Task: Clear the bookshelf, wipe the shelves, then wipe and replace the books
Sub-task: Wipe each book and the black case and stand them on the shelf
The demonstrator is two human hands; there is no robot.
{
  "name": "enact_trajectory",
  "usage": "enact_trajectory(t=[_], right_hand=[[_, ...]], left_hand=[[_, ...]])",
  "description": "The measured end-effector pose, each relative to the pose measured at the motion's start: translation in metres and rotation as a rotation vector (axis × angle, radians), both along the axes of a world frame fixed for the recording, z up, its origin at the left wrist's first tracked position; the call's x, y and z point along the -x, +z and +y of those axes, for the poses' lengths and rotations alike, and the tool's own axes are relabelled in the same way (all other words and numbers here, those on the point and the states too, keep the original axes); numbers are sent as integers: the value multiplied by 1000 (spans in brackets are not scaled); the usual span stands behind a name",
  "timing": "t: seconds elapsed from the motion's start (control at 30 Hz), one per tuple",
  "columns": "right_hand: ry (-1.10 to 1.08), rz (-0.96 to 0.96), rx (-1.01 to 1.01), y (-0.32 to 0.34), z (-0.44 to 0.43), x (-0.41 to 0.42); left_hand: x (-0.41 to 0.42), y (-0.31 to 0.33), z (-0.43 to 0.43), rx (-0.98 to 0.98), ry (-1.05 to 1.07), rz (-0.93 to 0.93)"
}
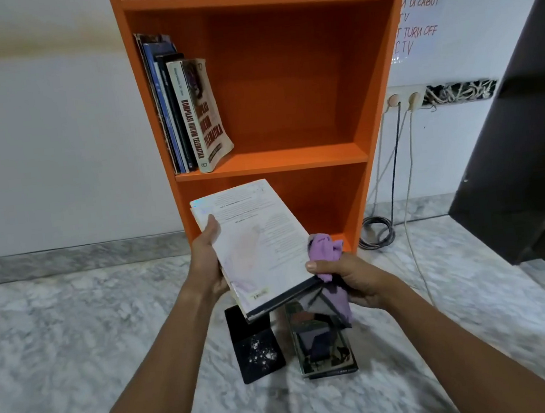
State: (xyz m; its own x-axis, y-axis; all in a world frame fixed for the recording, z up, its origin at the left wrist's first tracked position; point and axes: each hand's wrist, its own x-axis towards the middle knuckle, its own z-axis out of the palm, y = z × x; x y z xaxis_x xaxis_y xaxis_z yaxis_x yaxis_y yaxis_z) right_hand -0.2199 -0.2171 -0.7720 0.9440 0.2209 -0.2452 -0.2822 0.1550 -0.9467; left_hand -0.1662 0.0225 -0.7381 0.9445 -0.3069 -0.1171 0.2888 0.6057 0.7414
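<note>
The left hand (207, 252) grips the left edge of a white book (256, 241), thumb on the cover and fingers underneath. The right hand (349, 280) is closed on a purple cloth (326, 251) and also pinches the book's lower right corner, thumb on top. The book is held tilted above the floor, directly in front of the orange bookshelf (283, 70), with its far end toward 12 o'clock. On the middle shelf, a row of books (183, 111) stands at the left end, at about 11 o'clock from the held book; the outermost one leans right. The rest of that shelf is bare. On the marble floor (75, 328), at 6 o'clock from the held book, lie a black book (257, 349) and, just beside it, a dark picture-cover book (324, 348).
</note>
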Motion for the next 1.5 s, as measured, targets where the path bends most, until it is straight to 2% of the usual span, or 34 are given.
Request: enact_trajectory(t=[0.1, 0.17, 0.23, 0.27, 0.3, 0.33, 0.43, 0.5, 0.57, 0.67, 0.8, 0.97, 1.1, 1.2, 1.27, 1.37, 1.5], right_hand=[[-107, -97, 6, 12, 7, -7], [-253, -205, 98, 24, 9, -9], [-354, -328, 145, 34, 14, -9], [-404, -392, 189, 36, 19, -9], [-469, -450, 255, 37, 25, -12], [-544, -511, 328, 39, 32, -16], [-758, -779, 555, 47, 52, -24], [-806, -948, 641, 60, 60, -24], [-786, -1016, 686, 70, 64, -25], [-714, -1005, 742, 78, 67, -36], [-501, -926, 816, 92, 69, -63], [-216, -833, 867, 129, 60, -97], [-246, -851, 929, 154, 56, -136], [-283, -872, 970, 162, 59, -172], [-364, -883, 1041, 160, 61, -197], [-481, -795, 1088, 146, 59, -222], [-449, -765, 1068, 114, 62, -246]], left_hand=[[-5, 17, 4, -234, 14, -61], [-10, 27, 2, -630, 42, -100], [-13, 37, -6, -1044, 157, -145], [-13, 41, -11, -1202, 234, -191], [-9, 48, -22, -1278, 301, -248], [-3, 60, -33, -1262, 319, -310], [10, 96, -67, -920, 263, -330], [8, 116, -77, -880, 352, -341], [3, 127, -77, -847, 476, -312], [-9, 136, -70, -759, 546, -265], [-34, 145, -58, -706, 610, -240], [-73, 154, -41, -830, 672, -302], [-116, 156, -34, -982, 728, -362], [-153, 153, -37, -986, 810, -367], [-171, 147, -42, -1009, 849, -360], [-190, 128, -45, -1042, 882, -380], [-209, 107, -47, -1064, 960, -371]])
